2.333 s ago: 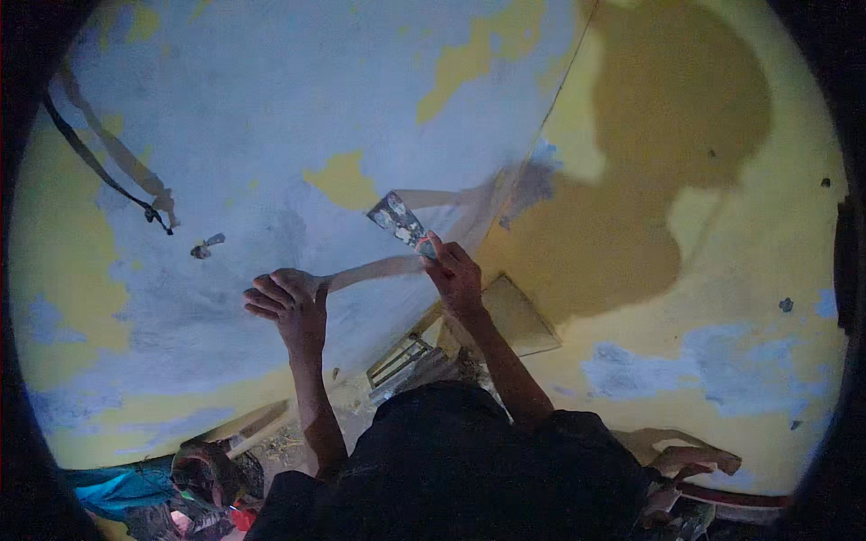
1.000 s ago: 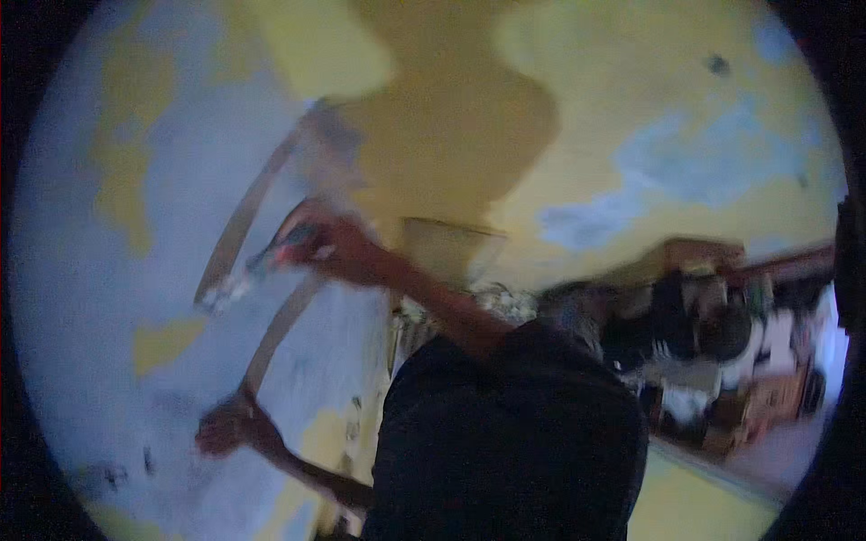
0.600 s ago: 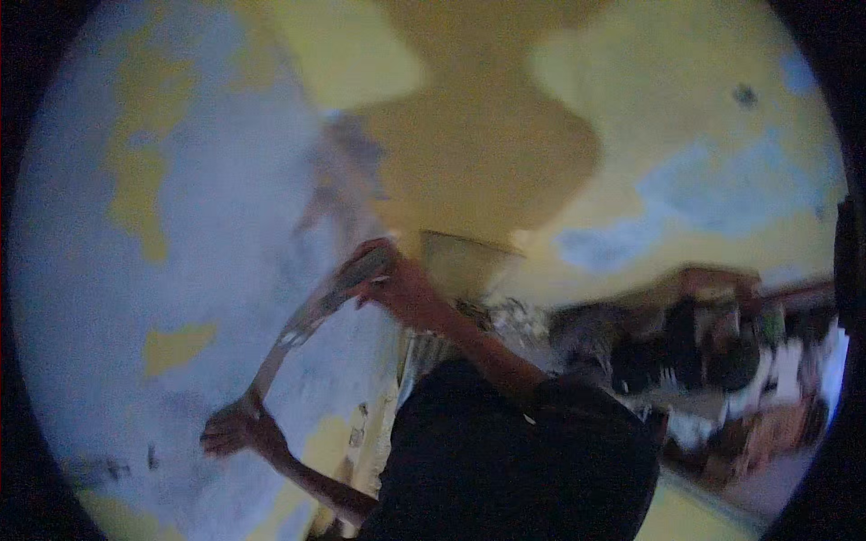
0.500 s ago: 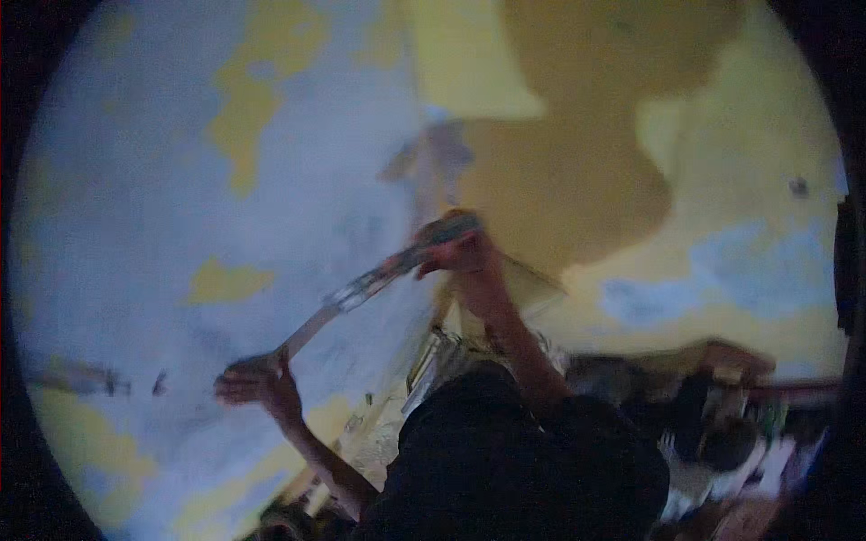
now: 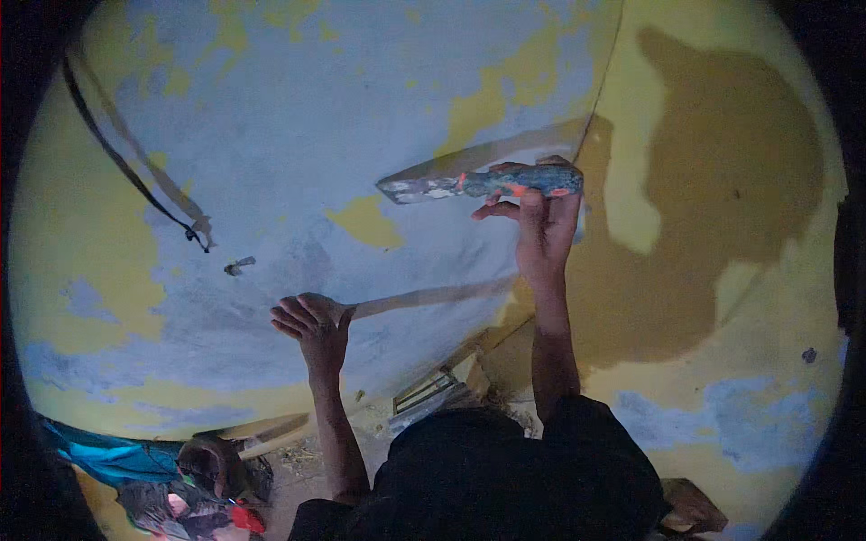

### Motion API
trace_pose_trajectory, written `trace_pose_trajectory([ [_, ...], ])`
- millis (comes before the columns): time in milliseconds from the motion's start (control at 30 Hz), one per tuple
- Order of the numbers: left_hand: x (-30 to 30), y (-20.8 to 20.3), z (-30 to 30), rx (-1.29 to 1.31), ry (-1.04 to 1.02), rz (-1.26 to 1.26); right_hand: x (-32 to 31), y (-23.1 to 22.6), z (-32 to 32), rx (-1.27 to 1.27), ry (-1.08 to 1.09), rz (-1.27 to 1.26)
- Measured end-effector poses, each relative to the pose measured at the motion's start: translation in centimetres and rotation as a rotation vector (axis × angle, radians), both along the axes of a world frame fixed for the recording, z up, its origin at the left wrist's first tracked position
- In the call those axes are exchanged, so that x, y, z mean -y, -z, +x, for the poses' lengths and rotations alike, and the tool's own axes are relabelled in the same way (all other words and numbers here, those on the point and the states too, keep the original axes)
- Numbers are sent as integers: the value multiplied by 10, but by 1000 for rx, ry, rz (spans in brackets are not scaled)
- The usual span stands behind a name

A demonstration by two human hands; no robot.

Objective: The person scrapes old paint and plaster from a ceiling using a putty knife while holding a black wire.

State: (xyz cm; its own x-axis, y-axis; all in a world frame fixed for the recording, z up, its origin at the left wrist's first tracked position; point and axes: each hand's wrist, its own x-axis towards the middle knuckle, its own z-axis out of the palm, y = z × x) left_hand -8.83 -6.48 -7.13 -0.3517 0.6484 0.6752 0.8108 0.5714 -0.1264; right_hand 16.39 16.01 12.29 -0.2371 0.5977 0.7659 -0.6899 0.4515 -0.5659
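My right hand (image 5: pixel 547 234) grips a scraper (image 5: pixel 478 183) by its dark grey and orange handle. Its flat blade, streaked with white, points left and appears close to the wall; I cannot tell whether it touches. Lower and to the left, my left hand (image 5: pixel 311 329) is raised in front of the wall with its fingers apart and holds nothing. The wall (image 5: pixel 271 171) is patched with pale blue-grey and yellow. Shadows of my head, arms and the scraper fall across it.
A dark strap (image 5: pixel 122 162) hangs at the upper left, near a small fixture (image 5: pixel 239 266) on the wall. At the lower left lie blue cloth (image 5: pixel 117 460) and a red item (image 5: pixel 246 518). A wooden frame (image 5: pixel 428 394) and debris are by the wall's foot.
The view has shifted and steadied. My right hand has brought the scraper from a slant to nearly level, farther up and right in view. The left hand stays spread, now away from the blade.
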Motion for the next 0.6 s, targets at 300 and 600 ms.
trace_pose_trajectory([
  [300,3,-2,5,31,4,1,-2,5,0,-2,39,-25],
  [600,3,4,3,53,-86,-74,19,10,-4,-97,88,81],
])
